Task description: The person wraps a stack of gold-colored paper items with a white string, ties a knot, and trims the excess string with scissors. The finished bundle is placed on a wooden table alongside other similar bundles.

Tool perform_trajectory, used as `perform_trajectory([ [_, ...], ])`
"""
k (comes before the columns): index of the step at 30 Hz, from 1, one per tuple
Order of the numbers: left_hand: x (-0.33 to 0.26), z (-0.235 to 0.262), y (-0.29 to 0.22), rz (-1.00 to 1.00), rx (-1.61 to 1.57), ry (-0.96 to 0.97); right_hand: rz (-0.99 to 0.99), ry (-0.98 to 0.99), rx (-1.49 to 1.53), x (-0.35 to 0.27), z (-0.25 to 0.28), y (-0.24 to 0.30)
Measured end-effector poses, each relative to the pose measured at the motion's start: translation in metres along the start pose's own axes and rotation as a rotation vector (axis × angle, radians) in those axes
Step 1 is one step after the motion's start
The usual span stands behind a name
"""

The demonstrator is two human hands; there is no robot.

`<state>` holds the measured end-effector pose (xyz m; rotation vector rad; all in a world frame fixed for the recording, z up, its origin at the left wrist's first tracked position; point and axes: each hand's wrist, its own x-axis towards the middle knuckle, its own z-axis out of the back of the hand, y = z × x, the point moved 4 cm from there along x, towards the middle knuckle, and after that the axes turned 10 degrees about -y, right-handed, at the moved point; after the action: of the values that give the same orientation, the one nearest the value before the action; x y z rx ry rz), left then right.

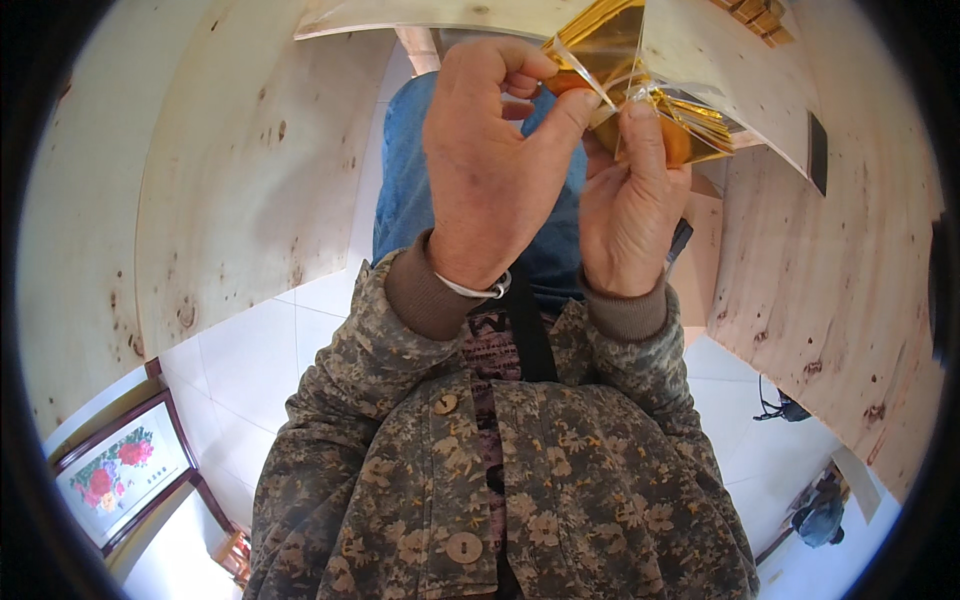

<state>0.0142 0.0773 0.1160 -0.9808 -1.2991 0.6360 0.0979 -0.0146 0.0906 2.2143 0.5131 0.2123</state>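
Large plywood boards [230,190] curve around both sides of the view, above a white tiled floor [250,370]. A framed flower picture [120,470] leans at the lower left. The person wears a camouflage jacket [500,470] with round wooden buttons, and blue trousers [405,180] show behind the raised forearms.

Both arms come up from the lower edge, bent so that the hands meet high in the middle of the view, backs toward the camera. The left hand [490,170] is the bigger in view, with a thin metal bracelet [478,290] at its wrist; its fingers are curled and its thumb tip presses against a strip of clear film. The right hand [630,215] stands just beside it, touching it, fingers closed and thumb raised, pinching the gold foil wrapper [640,70]. The wrapper lies just above both hands, between their fingertips, and spreads up and to the right. Something orange [676,140] shows inside it, beside the right thumb.
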Motion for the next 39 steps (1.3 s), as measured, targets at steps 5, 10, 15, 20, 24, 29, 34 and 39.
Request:
perform_trajectory([
  [5, 0.001, 0.003, -0.001, -0.073, 0.054, 0.019, 0.080, -0.010, -0.022, 0.001, -0.001, 0.001],
  [10, -0.002, 0.005, -0.009, -0.140, 0.143, 0.049, 0.063, -0.060, -0.044, 0.002, 0.002, -0.001],
  [15, -0.001, 0.004, -0.008, -0.123, 0.168, 0.137, 0.080, -0.067, -0.052, -0.002, 0.002, -0.006],
  [20, -0.001, 0.007, -0.010, -0.152, 0.236, 0.121, 0.080, -0.079, -0.078, -0.002, 0.000, -0.006],
  [24, -0.001, 0.007, -0.017, -0.366, 0.359, 0.067, 0.205, -0.092, -0.204, -0.006, -0.004, 0.000],
  [29, -0.002, 0.003, -0.012, -0.418, 0.464, 0.094, 0.252, -0.170, -0.230, -0.011, -0.007, -0.002],
  [34, -0.007, 0.007, -0.002, -0.195, 0.322, 0.040, 0.117, -0.129, -0.127, -0.010, -0.004, -0.010],
  [39, -0.009, 0.014, 0.003, -0.007, 0.322, 0.040, 0.116, -0.162, -0.058, -0.001, 0.003, -0.009],
])
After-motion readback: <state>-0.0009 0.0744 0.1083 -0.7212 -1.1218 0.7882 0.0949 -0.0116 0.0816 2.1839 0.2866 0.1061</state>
